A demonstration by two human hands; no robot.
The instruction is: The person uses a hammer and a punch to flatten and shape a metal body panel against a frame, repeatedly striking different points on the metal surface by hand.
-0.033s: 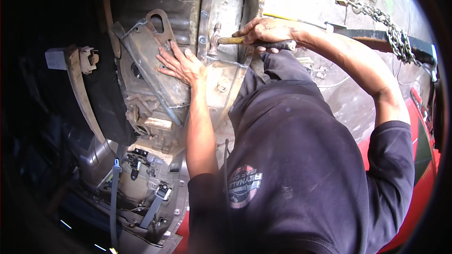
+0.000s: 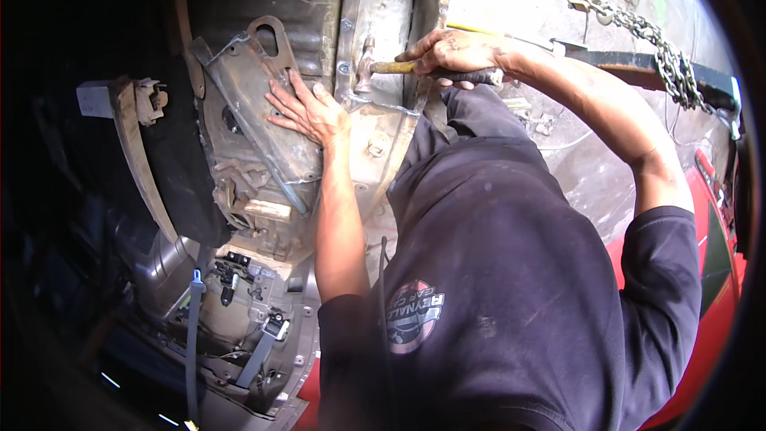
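My right hand (image 2: 456,52) is closed round the handle of a hammer (image 2: 391,68), with the index finger stretched out along it. The handle is yellowish with a dark, worn grip. The hammer's head lies at the bare metal channel beside a riveted or bolted seam; whether it touches the metal I cannot tell. To the left, my left hand (image 2: 313,116) lies open, fingers spread, on a worn steel bracket plate (image 2: 263,104). That plate has a looped slot at its far end and a raised bar running across it.
A vehicle's stripped metal floor (image 2: 391,0) surrounds the work. Nearer on the left are a grey seat belt (image 2: 194,343) and a curved metal strip (image 2: 144,160). At far right, a chain (image 2: 674,64) hangs over a dark bar (image 2: 622,68). A red panel (image 2: 710,271) stands at the right.
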